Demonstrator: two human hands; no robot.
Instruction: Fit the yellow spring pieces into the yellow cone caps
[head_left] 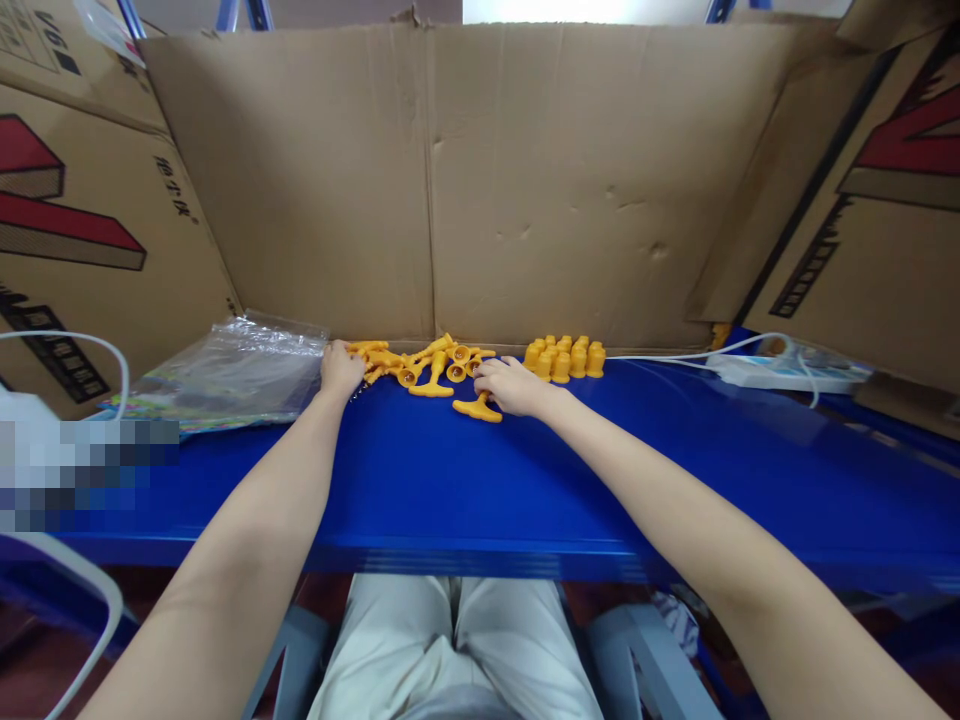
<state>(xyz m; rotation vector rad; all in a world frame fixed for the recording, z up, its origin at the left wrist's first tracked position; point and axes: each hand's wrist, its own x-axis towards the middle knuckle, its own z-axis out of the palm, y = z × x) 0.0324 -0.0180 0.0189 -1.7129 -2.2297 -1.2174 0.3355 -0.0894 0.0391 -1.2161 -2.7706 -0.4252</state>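
Note:
A loose pile of yellow T-shaped plastic parts point(431, 362) lies at the far edge of the blue table point(465, 480). My left hand point(340, 370) rests at the pile's left end, its fingers curled over some of the parts. My right hand point(510, 385) sits at the pile's right end, fingers bent down onto one yellow T-shaped part point(478, 407) that lies nearer to me. Just right of that hand stands a tight cluster of small yellow caps point(566, 358), upright.
A creased cardboard sheet point(450, 180) walls off the back, with printed cartons point(67, 210) at both sides. A clear plastic bag point(232, 372) lies left of the pile. A white power strip with cables point(780, 372) sits at the right.

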